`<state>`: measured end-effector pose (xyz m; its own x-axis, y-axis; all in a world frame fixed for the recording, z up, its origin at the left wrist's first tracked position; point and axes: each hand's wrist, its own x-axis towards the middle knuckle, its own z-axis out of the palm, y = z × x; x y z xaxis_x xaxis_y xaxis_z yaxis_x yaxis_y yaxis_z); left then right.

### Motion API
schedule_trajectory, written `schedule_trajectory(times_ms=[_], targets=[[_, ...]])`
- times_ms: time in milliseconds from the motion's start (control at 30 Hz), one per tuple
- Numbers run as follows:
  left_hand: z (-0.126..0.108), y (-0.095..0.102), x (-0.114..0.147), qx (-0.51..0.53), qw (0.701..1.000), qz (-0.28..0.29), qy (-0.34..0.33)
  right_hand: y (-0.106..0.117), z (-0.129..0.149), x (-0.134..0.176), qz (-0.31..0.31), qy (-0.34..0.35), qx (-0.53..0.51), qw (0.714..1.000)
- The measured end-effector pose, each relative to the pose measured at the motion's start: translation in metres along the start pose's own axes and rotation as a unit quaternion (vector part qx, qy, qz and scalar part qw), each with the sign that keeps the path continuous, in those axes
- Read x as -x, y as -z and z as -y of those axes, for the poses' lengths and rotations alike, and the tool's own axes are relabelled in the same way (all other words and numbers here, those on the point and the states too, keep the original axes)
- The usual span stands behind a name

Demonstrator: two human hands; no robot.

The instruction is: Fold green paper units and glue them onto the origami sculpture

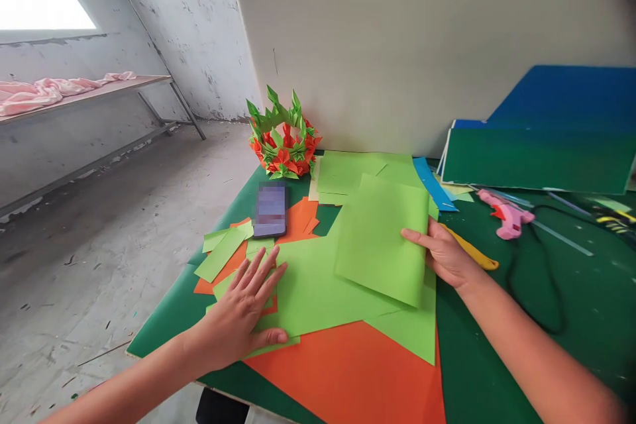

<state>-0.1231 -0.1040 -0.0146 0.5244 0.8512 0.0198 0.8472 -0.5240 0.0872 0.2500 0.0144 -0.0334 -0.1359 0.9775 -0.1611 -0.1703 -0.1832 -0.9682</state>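
My right hand grips the right edge of a folded light green paper sheet, thumb on top and fingers underneath. That sheet is raised over another large green sheet. With fingers stretched out, my left hand lies flat on the left part of the large sheet and the paper pieces there. A big orange sheet shows beneath the green ones near the table's front. Green strips and orange scraps are scattered left of the sheets. A phone rests on the scraps beyond my left hand.
A green and orange folded-paper ring stands at the back left corner of the green table. On the right lie a yellow-handled tool, a pink glue gun with its cord, and glue sticks. A white board rises behind.
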Motion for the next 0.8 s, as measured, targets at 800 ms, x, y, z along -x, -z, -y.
schedule_trajectory(times_ms=[800], targets=[[-0.063,0.002,-0.154,0.628,0.747,-0.081,0.203,-0.027,0.005,0.008,0.063,0.011,0.001,0.998]])
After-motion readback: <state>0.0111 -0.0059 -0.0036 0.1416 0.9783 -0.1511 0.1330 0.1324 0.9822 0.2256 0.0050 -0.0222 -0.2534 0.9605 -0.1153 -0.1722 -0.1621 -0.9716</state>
